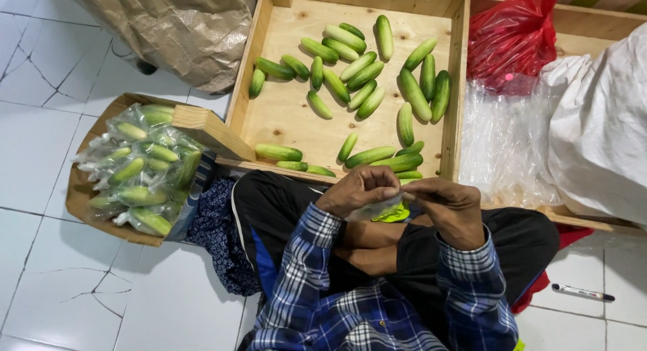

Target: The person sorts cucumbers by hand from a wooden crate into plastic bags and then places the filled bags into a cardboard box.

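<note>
My left hand (359, 188) and my right hand (453, 208) meet over my lap, both pinching a thin clear plastic bag (377, 207) stretched between them. A bit of bright green shows under the bag; I cannot tell what it is. Just beyond my hands a shallow wooden tray (455, 102) holds several loose cucumbers (367, 75) scattered over its floor. The nearest ones lie against the tray's front edge, right by my fingers.
A cardboard box (79, 203) at my left is full of cucumbers packed in clear bags (145, 169). A red plastic bag (509, 41), a stack of clear bags (502, 145) and a white sack (600, 122) sit at right. A marker pen (583, 294) lies on the tiled floor. A brown sack (175, 27) lies beyond.
</note>
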